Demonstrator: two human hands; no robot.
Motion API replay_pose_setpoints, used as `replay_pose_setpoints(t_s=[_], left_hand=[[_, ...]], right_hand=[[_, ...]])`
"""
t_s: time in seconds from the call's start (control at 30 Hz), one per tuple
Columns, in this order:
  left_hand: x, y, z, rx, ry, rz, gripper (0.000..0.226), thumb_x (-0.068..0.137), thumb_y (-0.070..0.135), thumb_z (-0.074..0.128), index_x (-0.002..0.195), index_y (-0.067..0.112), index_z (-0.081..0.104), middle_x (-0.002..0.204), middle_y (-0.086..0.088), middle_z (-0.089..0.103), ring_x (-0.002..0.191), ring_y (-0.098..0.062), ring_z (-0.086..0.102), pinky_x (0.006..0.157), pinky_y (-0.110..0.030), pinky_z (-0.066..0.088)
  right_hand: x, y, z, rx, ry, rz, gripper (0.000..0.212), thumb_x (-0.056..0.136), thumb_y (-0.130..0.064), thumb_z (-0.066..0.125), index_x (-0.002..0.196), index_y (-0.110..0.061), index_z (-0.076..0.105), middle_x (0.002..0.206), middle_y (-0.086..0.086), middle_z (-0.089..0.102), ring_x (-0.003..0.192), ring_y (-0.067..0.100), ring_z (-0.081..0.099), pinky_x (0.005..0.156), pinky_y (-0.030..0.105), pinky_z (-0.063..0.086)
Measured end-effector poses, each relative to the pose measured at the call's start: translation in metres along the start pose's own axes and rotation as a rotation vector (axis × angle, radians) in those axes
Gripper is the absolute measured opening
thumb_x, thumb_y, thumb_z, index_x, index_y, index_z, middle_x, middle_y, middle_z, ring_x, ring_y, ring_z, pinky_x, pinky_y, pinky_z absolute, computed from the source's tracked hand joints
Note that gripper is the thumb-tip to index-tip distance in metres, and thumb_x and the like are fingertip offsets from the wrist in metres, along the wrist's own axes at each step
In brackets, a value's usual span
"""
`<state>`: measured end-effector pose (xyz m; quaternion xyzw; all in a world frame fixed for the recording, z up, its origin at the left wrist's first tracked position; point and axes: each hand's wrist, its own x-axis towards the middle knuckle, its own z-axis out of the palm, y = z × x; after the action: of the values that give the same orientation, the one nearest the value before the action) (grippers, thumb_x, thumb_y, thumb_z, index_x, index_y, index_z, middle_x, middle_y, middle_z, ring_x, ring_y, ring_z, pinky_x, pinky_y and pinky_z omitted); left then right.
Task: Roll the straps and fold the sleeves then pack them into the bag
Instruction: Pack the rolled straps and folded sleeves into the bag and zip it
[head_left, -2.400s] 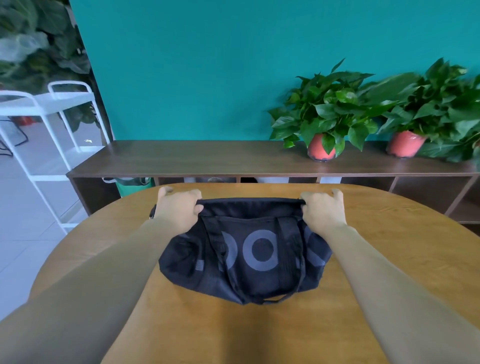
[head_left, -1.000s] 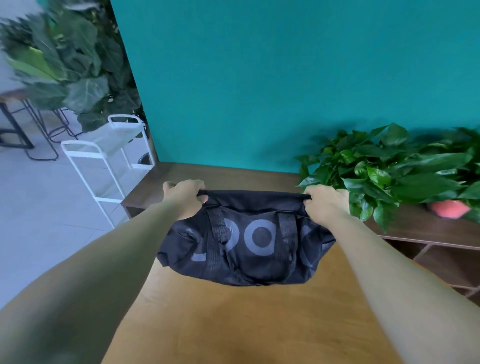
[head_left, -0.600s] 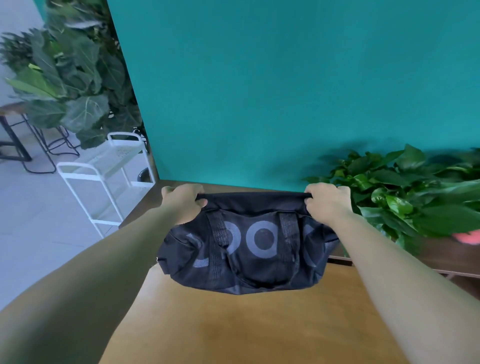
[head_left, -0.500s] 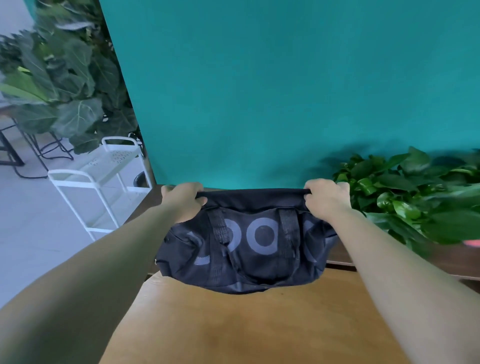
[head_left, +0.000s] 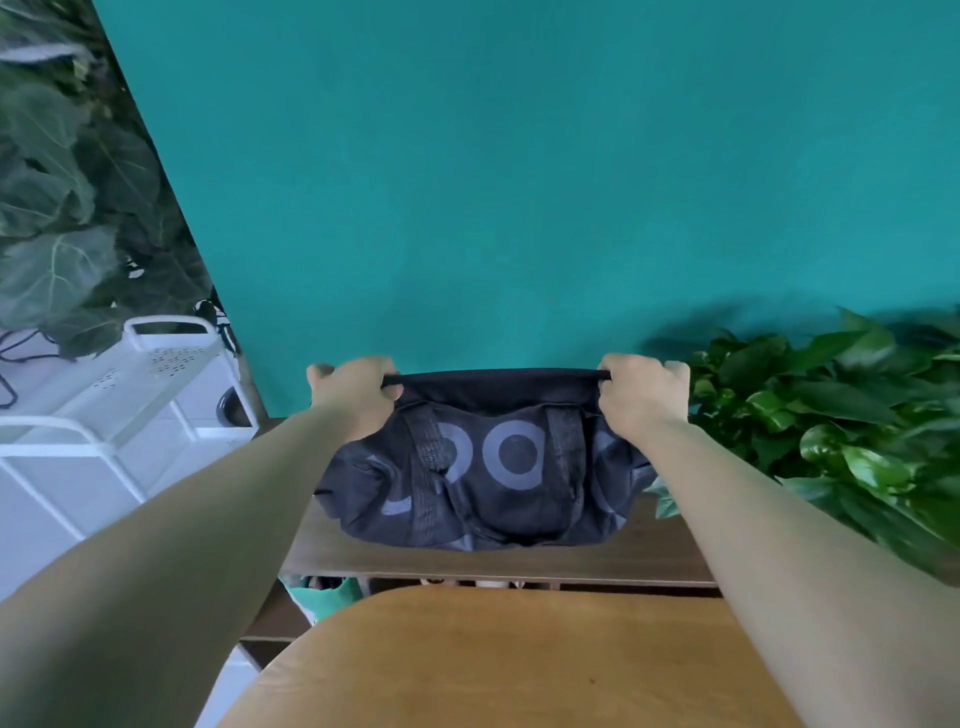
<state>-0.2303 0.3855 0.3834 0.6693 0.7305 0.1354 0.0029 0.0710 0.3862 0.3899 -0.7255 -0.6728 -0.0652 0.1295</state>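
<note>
A black duffel bag (head_left: 498, 478) with grey round lettering hangs in the air in front of me, past the far edge of the round wooden table (head_left: 519, 660). My left hand (head_left: 358, 397) grips the left end of the bag's top edge. My right hand (head_left: 641, 397) grips the right end, so the top edge is stretched taut between them. The bag's two carry handles hang down its front face. No straps or sleeves show outside the bag.
A dark wooden sideboard (head_left: 644, 551) runs behind the table, below the bag, against a teal wall. Leafy green plants (head_left: 841, 415) stand on its right end. A white metal trolley (head_left: 130, 384) and large-leaved plants (head_left: 57, 197) are at the left.
Both hands have lifted the bag off the table and carried it up and away from me. It now hangs over the sideboard rather than the table.
</note>
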Motion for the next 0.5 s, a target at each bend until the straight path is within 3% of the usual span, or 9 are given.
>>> replay_pose_setpoints(t_s=[0.23, 0.5], left_hand=[[0.048, -0.008, 0.05, 0.017, -0.07, -0.032, 0.012, 0.1, 0.03, 0.042, 0.105, 0.027, 0.053, 0.088, 0.004, 0.063, 0.085, -0.019, 0.05, 0.097, -0.037, 0.019], [0.087, -0.019, 0.126, 0.061, -0.166, -0.073, 0.013, 0.099, 0.026, 0.042, 0.105, 0.023, 0.054, 0.074, 0.007, 0.056, 0.081, -0.018, 0.051, 0.099, -0.039, 0.02]], right_hand=[[0.044, -0.007, 0.06, 0.038, -0.074, 0.027, 0.019, 0.092, -0.014, 0.043, 0.094, -0.025, 0.059, 0.075, -0.002, 0.056, 0.071, 0.022, 0.049, 0.098, 0.036, 0.028], [0.078, -0.009, 0.141, 0.031, -0.184, 0.032, 0.014, 0.091, -0.016, 0.043, 0.086, -0.023, 0.054, 0.073, -0.002, 0.058, 0.072, 0.022, 0.051, 0.099, 0.036, 0.029]])
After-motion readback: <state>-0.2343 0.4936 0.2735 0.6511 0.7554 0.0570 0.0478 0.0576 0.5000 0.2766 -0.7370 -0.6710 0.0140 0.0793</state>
